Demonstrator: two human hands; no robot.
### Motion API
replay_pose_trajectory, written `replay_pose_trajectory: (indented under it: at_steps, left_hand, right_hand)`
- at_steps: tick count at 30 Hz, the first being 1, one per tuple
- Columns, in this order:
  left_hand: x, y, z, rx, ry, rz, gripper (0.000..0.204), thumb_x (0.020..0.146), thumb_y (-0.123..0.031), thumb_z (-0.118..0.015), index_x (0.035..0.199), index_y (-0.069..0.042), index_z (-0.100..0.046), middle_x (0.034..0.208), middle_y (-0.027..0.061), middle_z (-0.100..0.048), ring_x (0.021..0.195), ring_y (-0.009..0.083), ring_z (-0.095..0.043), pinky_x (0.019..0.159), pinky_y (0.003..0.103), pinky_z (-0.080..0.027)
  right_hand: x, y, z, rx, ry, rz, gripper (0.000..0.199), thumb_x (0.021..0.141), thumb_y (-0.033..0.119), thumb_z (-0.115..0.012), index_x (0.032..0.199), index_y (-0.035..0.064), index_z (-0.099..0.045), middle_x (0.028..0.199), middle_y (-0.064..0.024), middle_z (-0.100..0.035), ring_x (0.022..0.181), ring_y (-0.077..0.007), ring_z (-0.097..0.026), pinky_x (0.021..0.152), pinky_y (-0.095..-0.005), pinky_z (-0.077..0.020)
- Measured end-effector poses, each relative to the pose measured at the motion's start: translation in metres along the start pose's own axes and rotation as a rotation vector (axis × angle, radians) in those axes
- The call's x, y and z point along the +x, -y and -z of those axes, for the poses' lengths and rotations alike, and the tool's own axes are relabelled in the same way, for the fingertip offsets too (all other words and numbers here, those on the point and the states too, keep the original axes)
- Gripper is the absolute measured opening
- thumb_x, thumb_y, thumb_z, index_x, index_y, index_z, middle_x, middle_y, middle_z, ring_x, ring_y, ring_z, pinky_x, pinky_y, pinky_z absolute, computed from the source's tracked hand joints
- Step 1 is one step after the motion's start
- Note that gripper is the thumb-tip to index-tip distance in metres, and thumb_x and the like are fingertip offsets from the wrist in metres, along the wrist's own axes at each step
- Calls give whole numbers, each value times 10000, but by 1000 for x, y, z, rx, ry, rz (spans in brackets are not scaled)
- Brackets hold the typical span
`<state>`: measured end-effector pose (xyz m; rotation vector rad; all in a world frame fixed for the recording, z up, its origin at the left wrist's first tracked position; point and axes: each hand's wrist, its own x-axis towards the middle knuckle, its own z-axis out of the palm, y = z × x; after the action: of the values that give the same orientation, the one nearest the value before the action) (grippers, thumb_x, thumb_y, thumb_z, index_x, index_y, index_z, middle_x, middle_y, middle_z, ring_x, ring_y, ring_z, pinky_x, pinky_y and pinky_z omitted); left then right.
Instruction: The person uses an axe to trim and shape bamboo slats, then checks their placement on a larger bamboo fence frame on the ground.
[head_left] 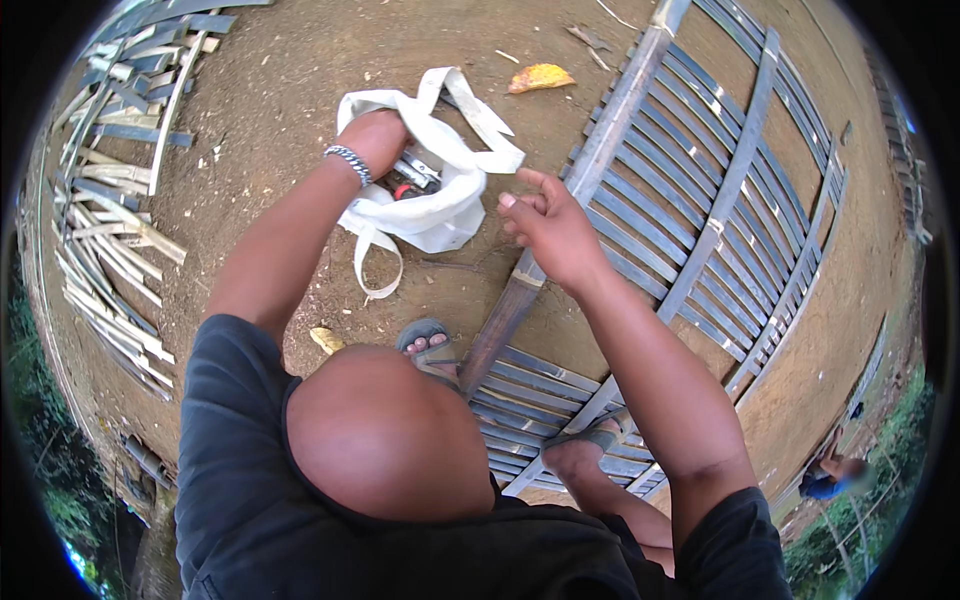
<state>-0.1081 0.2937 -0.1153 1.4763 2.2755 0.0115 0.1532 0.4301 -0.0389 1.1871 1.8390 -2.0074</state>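
A white cloth bag [450,222] with long straps sits on the dirt ground, its mouth wide. My left hand [376,142], with a chain bracelet at the wrist, reaches into the bag at its left rim; its fingers are hidden inside. Beside it, metal tools [416,176] show in the bag, one with a red and black part. Their exact kinds cannot be made out. My right hand [548,228] hovers between the bag's right side and the slatted frame, index finger stretched out and other fingers loosely bent, with nothing visible in it.
A large bamboo slatted frame [716,225] lies on the right, one of my sandalled feet [585,447] on it. Split bamboo strips [125,212] are heaped at the left. A yellow leaf [541,78] lies beyond the bag. Another person [832,478] is at the far right edge.
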Motion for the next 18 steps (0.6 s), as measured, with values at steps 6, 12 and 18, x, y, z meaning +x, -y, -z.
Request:
replay_pose_trajectory:
  at_steps: [6,12,18]
  left_hand:
    - [2,23,-15,103,-9,-171,257,884,-113,-544,1073,2,-675,1113,228,-670,1032,376,-647,912,452,-527]
    - [-18,-1,-18,-46,-127,-213,212,815,-45,-596,1008,3,-670,1025,215,-685,1020,381,-636,927,454,-507]
    - [-64,-30,15,-262,-344,158,200,826,-2,-695,1024,-12,-670,951,147,-692,812,292,-667,732,383,-532]
  right_hand:
    - [-92,-107,59,20,-267,-38,551,963,232,-657,1409,-11,-444,909,-54,-681,793,-116,-607,738,-274,-492]
    - [-213,-292,162,-352,-878,-297,441,921,182,-661,1314,17,-548,939,-110,-699,804,-224,-666,776,-358,-527]
    - [-272,-374,224,-652,-1048,-908,669,866,345,-671,1384,-32,-479,1326,-300,-543,1252,-453,-501,1070,-461,-411]
